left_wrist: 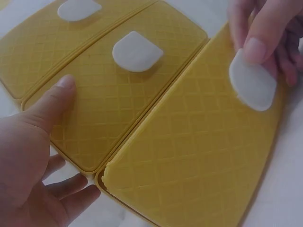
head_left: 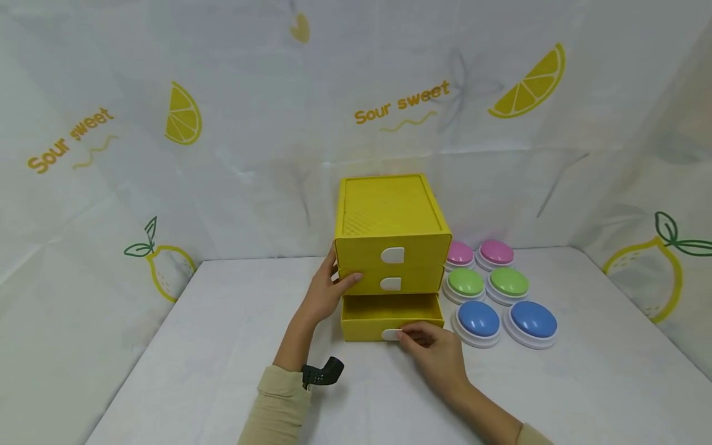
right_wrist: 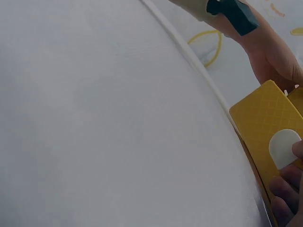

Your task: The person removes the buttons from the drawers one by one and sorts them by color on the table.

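Observation:
A yellow three-drawer cabinet (head_left: 392,207) stands at the back middle of the table. Its bottom drawer (head_left: 364,329) is pulled partway out, and the visible part of its inside is bare. My right hand (head_left: 439,358) pinches the white handle (left_wrist: 253,82) of that drawer between thumb and fingers. At the cabinet's left side is my left hand (head_left: 324,290), its thumb laid on the front of the middle drawer (left_wrist: 109,113) and its other fingers along the side wall. The upper two drawers are closed. The right wrist view catches only part of my right hand (right_wrist: 289,194) at its edge.
Right of the cabinet sit several dome push buttons on white bases: pink ones (head_left: 497,251) at the back, green ones (head_left: 509,281) in the middle, blue ones (head_left: 534,319) in front. A white cloth with lemon prints (head_left: 250,185) hangs behind the white table (head_left: 222,346).

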Available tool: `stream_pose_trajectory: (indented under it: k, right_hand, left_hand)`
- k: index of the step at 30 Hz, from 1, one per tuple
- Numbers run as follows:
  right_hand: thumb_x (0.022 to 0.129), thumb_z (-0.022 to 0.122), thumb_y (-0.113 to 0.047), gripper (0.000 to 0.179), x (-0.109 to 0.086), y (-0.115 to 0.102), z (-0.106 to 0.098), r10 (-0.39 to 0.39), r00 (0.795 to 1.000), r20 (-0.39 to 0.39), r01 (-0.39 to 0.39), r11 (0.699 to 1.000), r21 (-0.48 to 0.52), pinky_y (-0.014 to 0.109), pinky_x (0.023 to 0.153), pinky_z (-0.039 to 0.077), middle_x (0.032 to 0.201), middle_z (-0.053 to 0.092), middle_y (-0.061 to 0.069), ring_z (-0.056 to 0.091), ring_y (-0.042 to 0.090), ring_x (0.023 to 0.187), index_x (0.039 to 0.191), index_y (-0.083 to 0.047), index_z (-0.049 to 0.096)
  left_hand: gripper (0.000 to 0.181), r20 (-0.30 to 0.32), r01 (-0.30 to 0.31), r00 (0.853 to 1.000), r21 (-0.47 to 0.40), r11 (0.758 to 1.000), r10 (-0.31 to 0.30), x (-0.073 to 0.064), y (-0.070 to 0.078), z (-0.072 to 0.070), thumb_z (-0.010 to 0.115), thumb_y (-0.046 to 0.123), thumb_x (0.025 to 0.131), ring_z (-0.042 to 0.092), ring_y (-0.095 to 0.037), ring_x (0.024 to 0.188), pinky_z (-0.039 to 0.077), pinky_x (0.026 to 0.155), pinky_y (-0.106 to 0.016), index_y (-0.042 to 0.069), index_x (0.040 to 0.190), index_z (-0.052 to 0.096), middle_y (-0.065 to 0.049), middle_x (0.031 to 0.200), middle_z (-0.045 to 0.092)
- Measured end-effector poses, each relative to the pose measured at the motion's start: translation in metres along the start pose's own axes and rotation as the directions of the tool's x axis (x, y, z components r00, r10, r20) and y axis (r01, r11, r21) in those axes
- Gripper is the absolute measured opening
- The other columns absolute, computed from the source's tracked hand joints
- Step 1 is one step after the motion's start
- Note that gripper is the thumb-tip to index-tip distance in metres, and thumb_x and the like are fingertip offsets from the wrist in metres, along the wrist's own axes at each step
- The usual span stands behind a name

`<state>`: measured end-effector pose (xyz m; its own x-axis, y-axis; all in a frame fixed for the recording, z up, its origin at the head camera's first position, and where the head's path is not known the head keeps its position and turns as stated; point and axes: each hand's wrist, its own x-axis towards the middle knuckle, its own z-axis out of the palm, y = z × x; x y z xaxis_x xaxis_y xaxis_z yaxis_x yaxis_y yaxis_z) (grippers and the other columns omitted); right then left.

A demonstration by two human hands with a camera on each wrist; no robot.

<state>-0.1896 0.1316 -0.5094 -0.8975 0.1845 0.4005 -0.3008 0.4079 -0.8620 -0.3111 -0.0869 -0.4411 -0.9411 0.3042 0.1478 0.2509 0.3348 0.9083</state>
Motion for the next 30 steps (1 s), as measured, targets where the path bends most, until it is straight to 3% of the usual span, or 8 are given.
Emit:
stream_pose_trajectory:
  k: [6, 13, 17, 22, 30]
  right_hand:
    - [0.082, 0.084, -0.011, 0.009, 0.015, 0.004, 0.006, 0.012, 1.0, -0.018, -0.013, 0.999, -0.053, 0.017, 0.063, 0.056, 0.081, 0.078, -0.001, 0.066, 0.0, 0.067, 0.088, -0.014, 0.079]
    - [0.083, 0.084, -0.014, 0.009, 0.029, 0.011, 0.008, -0.026, 1.0, -0.014, 0.025, 0.995, -0.093, 0.018, 0.064, 0.056, 0.081, 0.077, -0.002, 0.066, 0.001, 0.069, 0.091, -0.014, 0.079]
    - [0.084, 0.083, -0.016, 0.009, 0.037, 0.014, 0.007, 0.008, 1.0, -0.007, -0.009, 0.993, -0.118, 0.019, 0.061, 0.055, 0.078, 0.076, -0.002, 0.065, 0.002, 0.067, 0.092, -0.014, 0.079]
    - [0.085, 0.083, -0.017, 0.01, 0.043, 0.016, 0.007, 0.048, 0.999, 0.001, -0.047, 0.995, -0.085, 0.019, 0.062, 0.055, 0.08, 0.077, 0.0, 0.066, 0.003, 0.068, 0.092, -0.013, 0.079]
    - [0.084, 0.083, -0.015, 0.01, 0.041, 0.02, 0.008, 0.04, 0.999, 0.006, -0.039, 0.998, -0.053, 0.017, 0.065, 0.056, 0.082, 0.078, 0.002, 0.066, 0.001, 0.07, 0.092, -0.012, 0.079]
  left_hand:
    - [0.093, -0.007, -0.015, 1.0, 0.001, 1.0, 0.015, -0.001, 0.001, 0.0, 0.07, 0.051, 0.092, 0.032, -0.038, 0.152, 0.037, 0.118, -0.057, 0.041, 0.162, 0.009, -0.001, 0.17, 0.021]
    - [0.09, -0.003, -0.033, 0.999, -0.023, 0.999, 0.033, -0.003, 0.002, 0.001, 0.069, 0.042, 0.095, 0.03, -0.039, 0.153, 0.037, 0.118, -0.057, 0.036, 0.163, 0.01, -0.002, 0.17, 0.019]
    - [0.09, 0.0, -0.046, 0.999, -0.03, 0.998, 0.046, -0.002, 0.003, 0.002, 0.069, 0.04, 0.096, 0.029, -0.038, 0.153, 0.036, 0.119, -0.056, 0.035, 0.163, 0.01, -0.002, 0.17, 0.019]
    - [0.091, -0.005, -0.039, 0.999, -0.017, 0.999, 0.039, -0.001, 0.003, 0.002, 0.069, 0.046, 0.095, 0.028, -0.037, 0.154, 0.033, 0.122, -0.055, 0.036, 0.163, 0.009, -0.001, 0.17, 0.018]
    - [0.093, -0.009, -0.02, 1.0, -0.014, 1.0, 0.019, -0.003, 0.0, 0.002, 0.069, 0.049, 0.093, 0.027, -0.036, 0.155, 0.032, 0.122, -0.055, 0.033, 0.163, 0.01, -0.002, 0.17, 0.02]
